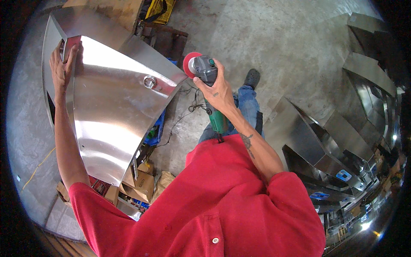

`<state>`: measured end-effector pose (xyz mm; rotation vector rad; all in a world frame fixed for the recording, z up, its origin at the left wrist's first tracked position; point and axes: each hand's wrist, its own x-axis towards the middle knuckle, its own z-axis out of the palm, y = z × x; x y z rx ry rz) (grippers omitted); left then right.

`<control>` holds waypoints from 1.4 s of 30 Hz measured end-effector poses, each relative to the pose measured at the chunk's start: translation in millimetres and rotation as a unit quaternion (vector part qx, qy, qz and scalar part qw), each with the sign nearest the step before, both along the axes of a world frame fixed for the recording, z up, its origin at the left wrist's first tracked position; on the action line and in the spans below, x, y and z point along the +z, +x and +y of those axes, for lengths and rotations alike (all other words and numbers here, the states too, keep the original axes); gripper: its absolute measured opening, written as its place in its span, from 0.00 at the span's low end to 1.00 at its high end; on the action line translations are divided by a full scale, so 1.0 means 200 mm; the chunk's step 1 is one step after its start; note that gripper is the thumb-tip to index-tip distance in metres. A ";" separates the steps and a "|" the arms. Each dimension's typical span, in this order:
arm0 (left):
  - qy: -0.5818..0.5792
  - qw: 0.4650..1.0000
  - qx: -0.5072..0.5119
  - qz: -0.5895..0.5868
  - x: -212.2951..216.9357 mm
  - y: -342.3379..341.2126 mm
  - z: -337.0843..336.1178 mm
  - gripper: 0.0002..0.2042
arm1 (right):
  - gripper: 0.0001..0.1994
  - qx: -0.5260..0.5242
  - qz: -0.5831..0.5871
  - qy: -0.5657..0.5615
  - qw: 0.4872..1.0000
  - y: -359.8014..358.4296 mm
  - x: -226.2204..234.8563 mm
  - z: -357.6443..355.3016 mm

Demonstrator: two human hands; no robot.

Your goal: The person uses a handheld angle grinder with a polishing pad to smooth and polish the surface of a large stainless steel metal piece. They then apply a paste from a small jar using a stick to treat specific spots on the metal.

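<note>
clamping fingers (220, 69) round the grinder (217, 121), the right hand (217, 93) holds it beside the steel panel (115, 100); the left hand (63, 72) straddles its edge, grip unclear. a slack hold could let the disc (188, 64) kick.

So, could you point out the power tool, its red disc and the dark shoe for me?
Power tool (218, 122): head view, on its green body.
Red disc (187, 65): head view, on its left edge.
Dark shoe (252, 77): head view, on its upper.

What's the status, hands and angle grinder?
Right hand gripping angle grinder. Left hand on sheet-metal panel. Red disc by panel's right corner. Cord looped on floor.
</note>
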<state>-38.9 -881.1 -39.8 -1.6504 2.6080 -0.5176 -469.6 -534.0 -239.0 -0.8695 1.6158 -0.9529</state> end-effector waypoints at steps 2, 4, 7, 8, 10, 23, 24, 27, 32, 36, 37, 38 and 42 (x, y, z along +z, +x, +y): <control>0.000 1.000 0.003 -0.014 0.01 0.00 0.01 0.39 | 0.47 0.000 0.000 0.000 1.000 0.00 -0.01 0.01; 0.012 1.000 0.006 0.015 0.02 -0.04 0.02 0.40 | 0.47 0.001 0.000 0.006 1.000 0.00 0.01 0.00; 0.021 0.999 -0.003 0.026 0.03 -0.06 0.01 0.41 | 0.46 -0.004 -0.005 -0.008 1.000 0.00 0.02 0.00; 0.023 0.999 -0.007 0.025 0.03 -0.06 0.01 0.41 | 0.46 -0.003 -0.001 -0.005 1.000 0.00 0.02 0.00; 0.014 1.000 0.013 0.021 0.02 -0.03 0.01 0.41 | 0.46 0.000 0.006 0.001 1.000 0.00 0.03 0.00; -0.002 1.000 -0.017 0.004 -0.01 -0.02 0.00 0.41 | 0.46 -0.015 0.004 -0.018 1.000 0.01 0.14 0.01; -0.001 1.000 -0.025 -0.005 0.00 -0.02 0.00 0.41 | 0.46 -0.019 -0.005 -0.030 0.999 0.01 0.15 0.01; 0.002 0.999 -0.035 -0.005 0.01 -0.02 0.00 0.41 | 0.46 -0.021 -0.008 -0.035 0.999 0.01 0.22 0.01; 0.004 1.000 0.003 0.031 0.01 -0.06 0.02 0.40 | 0.45 -0.024 -0.024 -0.054 0.998 0.02 0.30 0.02; 0.009 1.000 0.010 0.028 0.01 -0.08 0.02 0.40 | 0.45 -0.027 -0.034 -0.063 0.997 0.02 0.37 0.02; 0.011 0.999 0.012 0.030 0.01 -0.08 0.02 0.41 | 0.45 -0.027 -0.036 -0.066 0.997 0.02 0.38 0.02; 0.013 0.999 0.013 0.031 0.01 -0.09 0.02 0.41 | 0.45 -0.029 -0.038 -0.071 0.996 0.01 0.39 0.02; 0.014 0.998 0.027 0.046 0.01 -0.09 0.03 0.42 | 0.45 -0.036 -0.056 -0.062 0.996 0.03 0.39 0.02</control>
